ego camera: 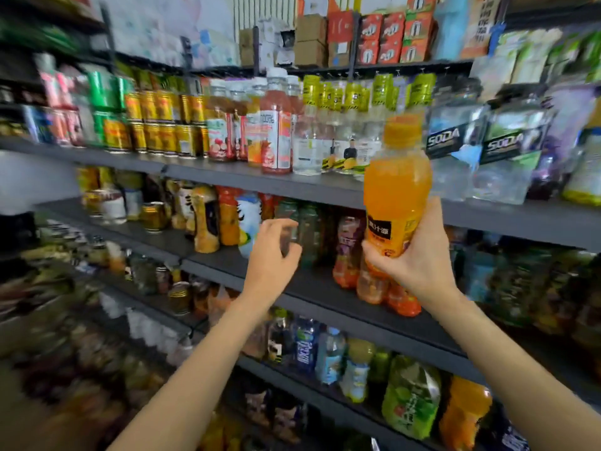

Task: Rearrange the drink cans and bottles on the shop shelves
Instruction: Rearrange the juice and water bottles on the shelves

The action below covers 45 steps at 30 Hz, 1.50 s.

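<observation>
Head view: dark grey shop shelves [247, 175] cross the frame, four tiers crowded with drinks. Right of centre, the right hand [419, 262] grips one orange juice bottle [395, 187] upright. Left hand [271, 255] at centre, fingers loosely curled, empty. Two "SODA" bottles [455, 148] upper right.

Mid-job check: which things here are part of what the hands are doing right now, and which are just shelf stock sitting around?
In play:
- orange juice bottle, gripped upright by the right hand
- left hand, empty, reaching toward the dark green bottles on the middle shelf

Just sitting there:
- gold cans
- soda bottles
- red cartons on top
</observation>
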Each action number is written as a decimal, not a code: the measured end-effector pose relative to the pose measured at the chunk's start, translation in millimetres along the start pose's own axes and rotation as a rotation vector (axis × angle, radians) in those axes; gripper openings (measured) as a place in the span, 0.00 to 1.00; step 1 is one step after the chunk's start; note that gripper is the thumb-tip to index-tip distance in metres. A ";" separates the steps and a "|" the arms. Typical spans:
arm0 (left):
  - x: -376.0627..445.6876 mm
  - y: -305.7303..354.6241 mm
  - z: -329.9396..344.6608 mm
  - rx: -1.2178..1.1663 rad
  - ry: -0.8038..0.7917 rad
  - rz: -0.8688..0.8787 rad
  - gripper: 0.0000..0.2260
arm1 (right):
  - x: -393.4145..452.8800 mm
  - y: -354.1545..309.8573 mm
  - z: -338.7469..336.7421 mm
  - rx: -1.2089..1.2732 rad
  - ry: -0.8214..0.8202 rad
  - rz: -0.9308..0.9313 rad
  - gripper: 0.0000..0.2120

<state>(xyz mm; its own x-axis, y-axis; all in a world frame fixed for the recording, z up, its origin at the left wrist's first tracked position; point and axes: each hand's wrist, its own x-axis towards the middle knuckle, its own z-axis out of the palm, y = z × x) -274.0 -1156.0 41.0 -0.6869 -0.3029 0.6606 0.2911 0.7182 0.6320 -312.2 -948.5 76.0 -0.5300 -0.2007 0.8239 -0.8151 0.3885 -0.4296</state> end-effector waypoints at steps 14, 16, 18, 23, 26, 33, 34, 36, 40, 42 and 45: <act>11.3 -242.0 -251.7 0.077 -0.107 -0.250 0.15 | -2.6 -96.1 332.5 -0.010 -0.266 0.042 0.34; 18.3 -272.9 -280.1 0.072 -0.077 -0.292 0.15 | 8.3 -103.2 372.0 0.006 -0.263 0.050 0.33; 26.7 -302.8 -303.7 0.057 -0.057 -0.333 0.15 | 20.1 -111.3 411.1 0.042 -0.254 0.083 0.33; 70.1 -370.5 -339.0 0.010 -0.121 -0.305 0.20 | 55.2 -127.8 517.2 0.066 -0.247 0.027 0.32; 115.9 -410.3 -357.3 -0.108 -0.227 -0.264 0.25 | 79.8 -135.8 582.2 -0.006 -0.271 -0.111 0.36; 193.1 -512.7 -414.5 -0.208 -0.196 -0.268 0.23 | 137.8 -171.3 726.2 0.081 -0.470 -0.174 0.37; 202.4 -529.1 -426.0 -0.200 -0.184 -0.270 0.24 | 143.3 -177.7 744.9 0.110 -0.508 -0.154 0.37; 220.6 -563.0 -449.9 -0.178 -0.199 -0.264 0.28 | 152.9 -189.7 783.9 0.147 -0.559 -0.137 0.38; 250.9 -638.4 -487.2 -0.142 -0.312 -0.210 0.29 | 162.8 -208.3 872.3 0.190 -0.621 -0.142 0.41; 266.7 -679.0 -505.8 -0.104 -0.308 -0.158 0.29 | 167.8 -217.9 918.1 0.162 -0.622 -0.118 0.42; 302.2 -736.9 -535.6 -0.069 -0.324 -0.117 0.29 | 180.2 -234.8 980.3 0.156 -0.571 -0.021 0.38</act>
<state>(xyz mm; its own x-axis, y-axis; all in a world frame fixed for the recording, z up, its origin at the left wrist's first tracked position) -339.4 -2112.2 -8.0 -0.8906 -0.1578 0.4265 0.2351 0.6430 0.7289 -445.5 -1957.5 -36.9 -0.5204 -0.6757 0.5221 -0.8285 0.2516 -0.5002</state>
